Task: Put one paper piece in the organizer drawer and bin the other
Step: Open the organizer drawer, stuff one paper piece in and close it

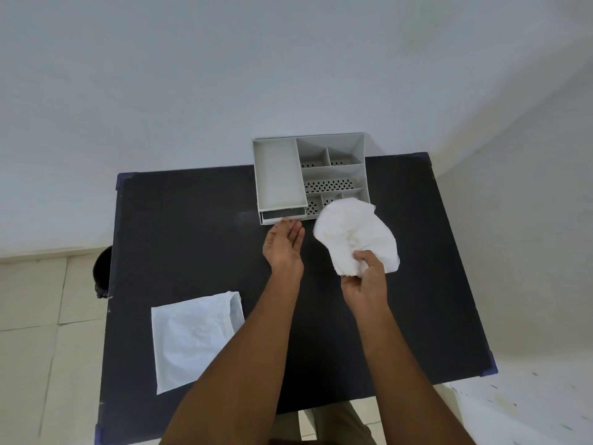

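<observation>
Fingertips of the left hand (284, 244) touched the drawer (282, 216) front, uncurled and gripping nothing. The right hand (364, 281) clenched the crumpled paper (354, 234) just right of that drawer, near the organizer (333, 170). The flat paper piece (191, 340) lay near-left on the table (192, 220).

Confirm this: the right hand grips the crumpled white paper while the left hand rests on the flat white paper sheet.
Wrong on the left hand. In the head view its fingertips touch the grey plastic organizer's drawer; the flat white paper sheet lies untouched. The right hand does grip the crumpled white paper.
</observation>
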